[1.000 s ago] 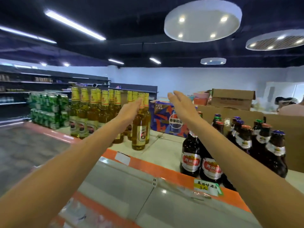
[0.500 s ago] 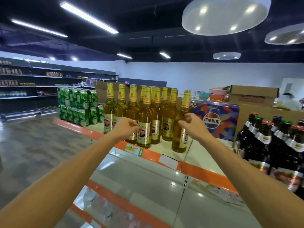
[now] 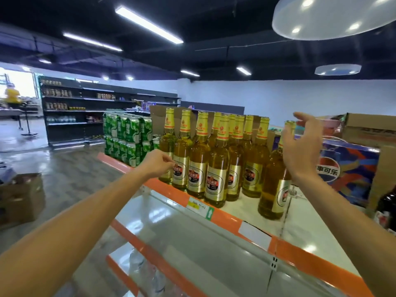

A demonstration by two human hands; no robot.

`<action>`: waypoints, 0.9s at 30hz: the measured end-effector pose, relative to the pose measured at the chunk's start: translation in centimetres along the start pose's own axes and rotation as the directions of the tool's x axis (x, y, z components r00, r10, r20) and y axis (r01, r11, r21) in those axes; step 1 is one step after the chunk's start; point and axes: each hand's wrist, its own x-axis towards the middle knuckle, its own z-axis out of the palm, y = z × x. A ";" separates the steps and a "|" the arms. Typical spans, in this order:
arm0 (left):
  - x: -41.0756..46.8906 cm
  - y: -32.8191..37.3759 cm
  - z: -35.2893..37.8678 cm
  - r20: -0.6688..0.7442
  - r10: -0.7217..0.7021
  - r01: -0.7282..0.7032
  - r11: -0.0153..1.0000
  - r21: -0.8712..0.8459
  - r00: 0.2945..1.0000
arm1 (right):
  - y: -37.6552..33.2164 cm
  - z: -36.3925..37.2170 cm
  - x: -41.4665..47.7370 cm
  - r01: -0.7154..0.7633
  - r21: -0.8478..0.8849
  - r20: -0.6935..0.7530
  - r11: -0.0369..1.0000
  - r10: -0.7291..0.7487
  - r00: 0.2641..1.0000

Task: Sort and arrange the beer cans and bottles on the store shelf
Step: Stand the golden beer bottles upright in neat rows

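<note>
A person's two bare arms reach across the top shelf (image 3: 225,217) of a shop gondola, its front edge trimmed in orange and carrying a price tag (image 3: 200,207). The left hand (image 3: 157,166) sits low in front of the leftmost amber beer bottles (image 3: 216,166). Its fingers (image 3: 170,162) are curled in, thumb tip against forefinger, with nothing seen between them; whether they brush the glass cannot be told. The right hand (image 3: 302,146) is raised higher, fingers spread and relaxed, palm turned toward the neck of a lone bottle (image 3: 273,189) but not closed round it.

The task's goods stand upright on that top shelf. The amber bottles, gold-labelled and yellow-necked, are bunched in a tight cluster near the front edge. The lone bottle stands just to their right, apart from the group. To the left of the cluster, green cans (image 3: 128,136) are stacked two layers high at the shelf's end.

Behind the right hand a blue printed carton (image 3: 351,168) rests on the shelf, with a brown cardboard box (image 3: 368,127) above and behind it. A dark bottle (image 3: 387,204) shows at the right edge. Down on the floor to the left sits another cardboard box (image 3: 21,196) — and beyond it a dark wall rack (image 3: 85,108) of goods lines the aisle.
</note>
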 end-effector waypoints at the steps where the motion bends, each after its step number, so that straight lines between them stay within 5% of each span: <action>1: 0.6 -0.4 -0.4 -0.014 -0.011 0.011 1.000 0.000 1.000 | -0.8 0.5 0.6 0.071 -0.012 0.013 0.997 -0.071 0.997; 4: 3.0 -1.5 -1.3 -0.101 -0.033 0.034 0.999 0.004 0.994 | -1.4 2.0 2.3 0.157 -0.124 0.069 0.980 -0.149 0.986; 7: 6.0 -2.6 -2.4 -0.258 -0.052 0.051 0.999 -0.007 0.965 | -0.2 2.2 2.9 -0.089 -0.124 0.101 0.988 0.102 0.990; 10: 8.6 -3.8 -2.8 -0.266 -0.075 0.048 0.993 -0.105 0.961 | 0.7 1.9 2.4 -0.150 -0.202 0.109 0.968 0.174 0.979; 14: 12.0 -5.8 -3.0 0.020 0.010 -0.004 0.963 -0.270 1.000 | 1.5 3.1 1.8 -0.299 -0.240 0.092 0.924 0.328 0.940; 18: 13.8 -7.0 -3.4 0.298 0.084 0.020 0.944 -0.330 0.951 | 1.6 3.7 1.7 -0.332 -0.324 0.119 0.886 0.386 0.915; 23: 15.3 -9.7 -3.1 0.438 0.158 0.020 0.927 -0.375 0.885 | 0.3 3.1 1.6 -0.398 -0.305 0.152 0.865 0.457 0.876; 27: 16.4 -11.1 -2.8 0.501 0.187 0.010 0.931 -0.365 0.845 | 0.8 1.9 0.0 -0.524 -0.297 0.289 0.798 0.598 0.747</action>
